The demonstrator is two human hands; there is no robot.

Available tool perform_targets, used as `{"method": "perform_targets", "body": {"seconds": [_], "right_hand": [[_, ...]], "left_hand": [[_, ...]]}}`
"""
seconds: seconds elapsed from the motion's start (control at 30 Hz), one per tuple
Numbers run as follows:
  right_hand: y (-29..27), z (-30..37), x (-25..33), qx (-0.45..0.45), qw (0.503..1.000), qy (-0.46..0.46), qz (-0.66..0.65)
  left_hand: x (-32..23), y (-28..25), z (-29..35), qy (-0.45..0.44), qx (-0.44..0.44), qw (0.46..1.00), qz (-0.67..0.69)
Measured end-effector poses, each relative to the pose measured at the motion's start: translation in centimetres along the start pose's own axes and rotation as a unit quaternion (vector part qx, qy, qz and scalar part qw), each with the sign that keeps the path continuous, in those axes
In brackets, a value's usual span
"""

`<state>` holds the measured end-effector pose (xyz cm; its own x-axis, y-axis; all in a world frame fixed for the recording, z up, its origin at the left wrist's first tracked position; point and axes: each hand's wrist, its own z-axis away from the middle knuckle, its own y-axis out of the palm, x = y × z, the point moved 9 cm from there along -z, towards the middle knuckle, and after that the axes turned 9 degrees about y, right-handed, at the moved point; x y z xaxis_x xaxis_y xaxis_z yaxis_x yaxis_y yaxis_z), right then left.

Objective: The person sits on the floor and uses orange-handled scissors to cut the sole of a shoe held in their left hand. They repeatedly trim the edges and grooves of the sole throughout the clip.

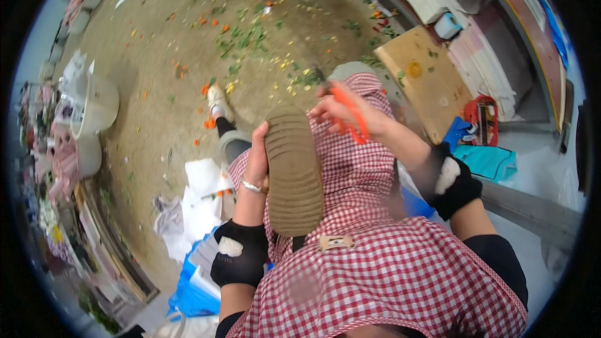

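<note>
My left hand (257,158) grips the left edge of a shoe, its brown ridged sole (293,175) turned up toward me above my lap. The shoe's upper is hidden, so I cannot tell whether a foot is in it. Just to the right, my right hand (343,114) is closed around orange-handled shears (352,112). Their dark blades point away from me, a little blurred, and seem apart from the shoe. A red-and-white checked apron (375,269) covers my lap beneath both hands.
Leaves and petals (247,40) litter the floor. White buckets (100,103) stand at the left, near a wooden frame (113,238). White paper (203,181) and a blue plastic bag (197,275) lie left of me. On the right are a cardboard sheet (426,81) and a red basket (482,116).
</note>
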<state>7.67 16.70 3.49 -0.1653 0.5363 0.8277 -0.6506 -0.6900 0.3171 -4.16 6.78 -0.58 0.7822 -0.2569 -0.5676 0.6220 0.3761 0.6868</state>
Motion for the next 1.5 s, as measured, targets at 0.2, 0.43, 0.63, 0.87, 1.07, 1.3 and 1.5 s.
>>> {"method": "perform_targets", "body": {"seconds": [0.2, 0.43, 0.63, 0.87, 1.07, 1.3, 1.5], "right_hand": [[4.8, 6.2, -0.8, 0.241, 0.969, 0.042, 0.015], [4.7, 8.6, -5.2, 0.269, 0.938, 0.217, -0.034], [4.6, 9.5, -6.5, 0.286, 0.918, 0.269, -0.053], [5.1, 9.5, -7.2, 0.333, 0.884, 0.292, -0.154], [5.8, 9.9, -6.9, 0.344, 0.859, 0.3, -0.233], [5.1, 9.5, -6.8, 0.298, 0.907, 0.273, -0.12], [4.8, 9.4, -6.5, 0.267, 0.926, 0.256, -0.079]], "left_hand": [[-1.1, -0.9, 0.5, 0.059, -0.024, 0.997, 0.036], [-1.0, -0.6, 0.4, 0.06, -0.042, 0.997, 0.03], [-1.0, -1.4, 0.6, 0.062, -0.06, 0.996, 0.031], [-1.0, -0.5, 0.8, 0.052, -0.031, 0.997, 0.05], [-1.1, -0.7, 1.0, 0.063, -0.053, 0.996, 0.037], [-1.4, -0.2, 1.4, 0.08, -0.041, 0.995, 0.046], [-1.0, -1.0, 1.0, 0.082, -0.049, 0.994, 0.045]]}}
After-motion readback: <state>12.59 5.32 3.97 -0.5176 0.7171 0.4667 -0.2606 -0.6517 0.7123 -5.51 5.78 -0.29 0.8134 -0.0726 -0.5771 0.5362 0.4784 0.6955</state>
